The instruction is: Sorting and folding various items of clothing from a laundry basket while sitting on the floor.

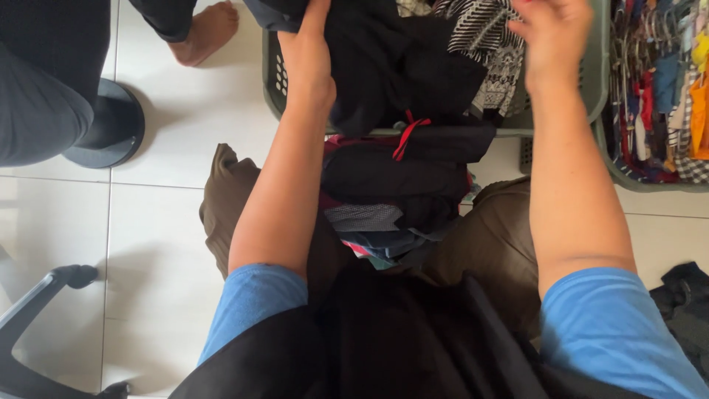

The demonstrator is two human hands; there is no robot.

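Note:
My left hand (pixel 306 55) reaches into a grey-green laundry basket (pixel 275 81) and grips a black garment (pixel 391 70) that hangs over the basket's near rim. My right hand (pixel 554 33) hovers at the top edge over a black-and-white patterned cloth (pixel 484 37), fingers spread, holding nothing that I can see. A red cord (pixel 405 137) dangles from the dark clothes. Below the basket, a pile of folded dark and striped clothes (pixel 391 199) rests between my knees, which are covered in brown fabric (pixel 491 244).
A second basket (pixel 639 181) at the right holds many coloured hangers and cloths. Another person's bare foot (pixel 207 29) and dark trouser leg stand at the top left on white tiles. A black chair base (pixel 40 295) is at lower left. A dark garment (pixel 683 295) lies at right.

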